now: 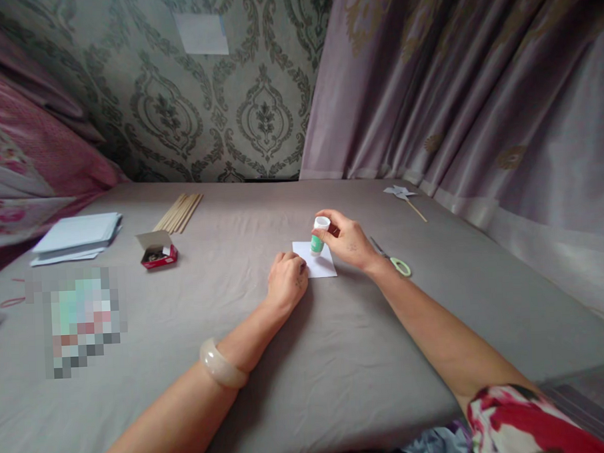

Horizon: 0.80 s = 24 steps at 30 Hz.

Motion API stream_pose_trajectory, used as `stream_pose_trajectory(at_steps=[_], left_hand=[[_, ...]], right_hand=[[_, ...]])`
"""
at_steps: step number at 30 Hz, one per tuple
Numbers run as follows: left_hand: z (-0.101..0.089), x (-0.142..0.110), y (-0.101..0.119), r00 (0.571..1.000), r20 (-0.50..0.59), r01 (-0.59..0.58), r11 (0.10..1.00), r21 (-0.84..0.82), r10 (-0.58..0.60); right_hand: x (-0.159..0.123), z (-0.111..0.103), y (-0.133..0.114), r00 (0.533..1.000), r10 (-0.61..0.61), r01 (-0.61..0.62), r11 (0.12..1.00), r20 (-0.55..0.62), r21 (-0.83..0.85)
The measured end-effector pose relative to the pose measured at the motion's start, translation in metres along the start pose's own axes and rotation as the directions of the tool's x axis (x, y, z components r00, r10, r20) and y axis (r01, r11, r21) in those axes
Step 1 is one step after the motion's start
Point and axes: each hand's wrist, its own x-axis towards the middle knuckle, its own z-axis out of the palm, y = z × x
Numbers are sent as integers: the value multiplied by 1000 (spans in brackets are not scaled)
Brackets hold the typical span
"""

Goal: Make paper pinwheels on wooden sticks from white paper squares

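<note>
Pinching a tube (317,244), right fingers (333,217) curve; bent left fingers (286,257) touch paper (324,267).

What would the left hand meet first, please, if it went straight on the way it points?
Likely the green-and-white tube in the right hand, over the white paper, though depth is unclear.

Square white paper (326,266) lies right of a red cardboard box (162,260). Near the tabletop's (412,342) far-right corner lies a white paper pinwheel (401,193).
</note>
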Motion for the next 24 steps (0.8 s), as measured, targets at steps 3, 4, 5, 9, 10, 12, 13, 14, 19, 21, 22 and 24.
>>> stream_pose_trajectory(at_steps=[3, 4, 5, 9, 10, 12, 13, 14, 19, 21, 22, 24], left_hand=[[1, -1, 1, 1000, -8, 0, 1000, 11, 0], [1, -1, 1, 1000, -13, -5, 1000, 16, 5], [1, -1, 1, 1000, -17, -10, 1000, 21, 10], [1, -1, 1, 1000, -18, -10, 999, 43, 11], [1, -1, 1, 1000, -13, -10, 999, 46, 11], [0, -1, 1, 1000, -2, -12, 999, 48, 12], [0, 0, 2, 1000, 0, -10, 999, 48, 10], [0, 0, 2, 1000, 1, -9, 999, 49, 9], [1, 0, 1, 1000, -4, -8, 999, 45, 8], [2, 0, 1, 1000, 0, -6, 999, 43, 6], [2, 0, 1, 1000, 1, -3, 999, 42, 3], [2, 0, 1, 1000, -1, 0, 999, 39, 0]], right_hand=[[-3, 4, -3, 999, -29, 30, 998, 19, -55], [-5, 5, -3, 999, -33, 34, 997, 25, -65], [-6, 6, -3, 999, -34, 37, 997, 36, -72], [-6, 7, -3, 997, -36, 41, 995, 63, -86], [-5, 6, -3, 998, -37, 41, 996, 51, -81], [-5, 5, -4, 999, -38, 39, 997, 9, -65], [-5, 5, -3, 999, -39, 38, 998, -11, -57], [-5, 5, -2, 999, -37, 35, 998, -27, -51], [-5, 2, 7, 990, 20, -24, 999, -140, -29], [-3, -1, 9, 973, 31, -31, 1000, -227, 1], [-2, -4, 9, 964, 29, -26, 1000, -264, 14], [-1, -7, 7, 953, 17, -13, 1000, -302, 12]])
